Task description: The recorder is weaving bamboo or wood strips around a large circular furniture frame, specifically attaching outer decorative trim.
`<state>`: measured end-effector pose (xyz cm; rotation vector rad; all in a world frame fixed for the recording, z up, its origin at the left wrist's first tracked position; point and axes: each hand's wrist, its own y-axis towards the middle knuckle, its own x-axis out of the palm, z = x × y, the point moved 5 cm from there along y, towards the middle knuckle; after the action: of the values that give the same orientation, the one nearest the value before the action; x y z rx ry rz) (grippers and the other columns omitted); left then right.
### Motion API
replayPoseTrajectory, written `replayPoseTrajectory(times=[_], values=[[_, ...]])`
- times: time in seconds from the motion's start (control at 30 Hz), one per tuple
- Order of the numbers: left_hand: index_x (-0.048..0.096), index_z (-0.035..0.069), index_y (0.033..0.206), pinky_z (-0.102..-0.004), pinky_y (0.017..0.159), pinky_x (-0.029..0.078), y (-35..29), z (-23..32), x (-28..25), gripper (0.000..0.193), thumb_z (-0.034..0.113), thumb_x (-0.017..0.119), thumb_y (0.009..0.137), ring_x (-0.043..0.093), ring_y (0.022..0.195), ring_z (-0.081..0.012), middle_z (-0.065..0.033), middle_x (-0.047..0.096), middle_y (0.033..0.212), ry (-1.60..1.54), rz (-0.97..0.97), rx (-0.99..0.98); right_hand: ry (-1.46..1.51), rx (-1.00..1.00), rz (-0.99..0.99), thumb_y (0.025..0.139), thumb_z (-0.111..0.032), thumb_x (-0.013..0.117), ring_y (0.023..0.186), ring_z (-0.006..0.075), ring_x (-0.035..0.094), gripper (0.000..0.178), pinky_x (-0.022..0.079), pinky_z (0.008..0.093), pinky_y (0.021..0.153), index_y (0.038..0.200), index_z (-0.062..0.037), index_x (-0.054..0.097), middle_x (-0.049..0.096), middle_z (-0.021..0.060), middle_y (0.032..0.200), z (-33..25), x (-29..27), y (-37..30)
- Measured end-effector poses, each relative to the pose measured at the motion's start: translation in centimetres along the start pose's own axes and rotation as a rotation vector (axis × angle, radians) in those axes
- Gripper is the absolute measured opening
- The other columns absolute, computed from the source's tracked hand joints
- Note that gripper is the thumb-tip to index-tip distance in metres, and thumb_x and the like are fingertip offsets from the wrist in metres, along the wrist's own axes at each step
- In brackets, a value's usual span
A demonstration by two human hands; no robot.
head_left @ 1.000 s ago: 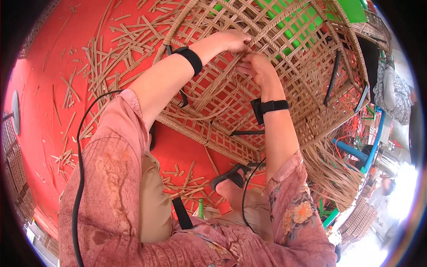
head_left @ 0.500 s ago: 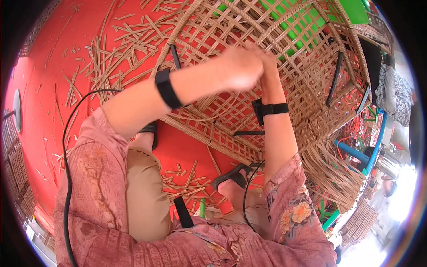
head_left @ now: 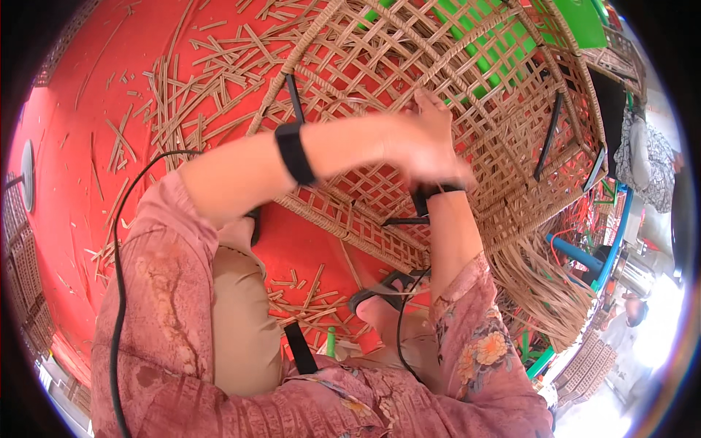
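Observation:
A large tan woven wicker frame [head_left: 504,124] with an open lattice and cane-wrapped ribs lies in front of me, tilted. At its middle is my right hand [head_left: 435,113], its fingers bent in against the weave; what they pinch is too small to make out. My left hand [head_left: 431,159], smeared by motion, crosses over my right wrist from the left. Its fingers are blurred, so their hold does not show. A thin, faint cane strand [head_left: 418,282] hangs over the lower part of the frame, close to my foot.
Red sheeting [head_left: 66,182] covers the floor, strewn with cut cane pieces [head_left: 212,95]. A bundle of long cane strips [head_left: 548,292] lies at the right. Green plastic [head_left: 580,22] shows behind the frame. A dark cable [head_left: 120,241] runs along my left arm. Other people [head_left: 646,153] are at the far right.
My left hand has come away from beside the right hand's fingers, moving nearer to me and rightward across the right wrist. My right hand stays at the weave.

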<state>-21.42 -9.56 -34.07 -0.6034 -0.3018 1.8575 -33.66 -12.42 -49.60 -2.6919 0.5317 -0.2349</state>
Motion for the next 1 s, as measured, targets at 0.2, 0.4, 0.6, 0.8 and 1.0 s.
replayPoseTrajectory(times=[0.2,0.4,0.6,0.8,1.0], values=[[0.058,0.001,0.111,-0.0390,0.082,0.047,8.1,-9.9,-5.8,0.036,0.029,0.054,0.088,0.061,0.095,-0.0313,-0.0179,0.064,0.100,0.055,0.653,0.054,0.157,0.142,0.050,0.092,-0.013,0.049,0.081,0.0154,0.060,0.029,0.047,0.0314,0.066,0.118,-0.0027,0.052,0.062,0.0049,0.093,-0.5,1.4,-1.8],[0.057,0.003,0.115,-0.0363,0.087,0.043,10.4,-11.1,-6.3,0.037,0.028,0.058,0.087,0.059,0.100,-0.0265,-0.0171,0.063,0.105,-0.067,0.524,0.156,0.337,0.273,0.139,0.092,-0.017,0.050,0.082,0.0150,0.059,0.015,0.045,0.0315,0.069,0.103,-0.0084,0.056,0.062,0.0013,0.091,1.7,1.5,-2.1],[0.062,0.003,0.110,-0.0344,0.088,0.041,12.2,-12.3,-5.7,0.036,0.028,0.064,0.083,0.058,0.100,-0.0206,-0.0140,0.064,0.107,-0.130,0.288,0.154,0.413,0.434,0.321,0.089,-0.016,0.056,0.072,0.0133,0.056,0.006,0.044,0.0333,0.071,0.092,-0.0106,0.056,0.060,-0.0013,0.082,2.3,2.3,-2.5],[0.066,0.003,0.099,-0.0337,0.081,0.045,10.8,-9.3,-6.4,0.035,0.033,0.065,0.081,0.061,0.092,-0.0210,-0.0119,0.065,0.103,0.112,0.243,0.130,0.311,0.481,0.288,0.087,-0.012,0.055,0.065,0.0164,0.055,0.004,0.046,0.0393,0.067,0.086,-0.0079,0.056,0.058,0.0026,0.074,2.9,0.5,-1.7],[0.064,0.003,0.083,-0.0364,0.069,0.045,8.1,-9.6,-7.5,0.041,0.044,0.062,0.081,0.061,0.080,-0.0231,-0.0146,0.063,0.081,0.605,0.366,0.058,-0.860,-0.042,0.285,0.085,-0.015,0.057,0.063,0.0169,0.057,0.020,0.047,0.0321,0.055,0.097,0.0008,0.059,0.060,0.0061,0.076,-1.5,0.3,-1.7]])
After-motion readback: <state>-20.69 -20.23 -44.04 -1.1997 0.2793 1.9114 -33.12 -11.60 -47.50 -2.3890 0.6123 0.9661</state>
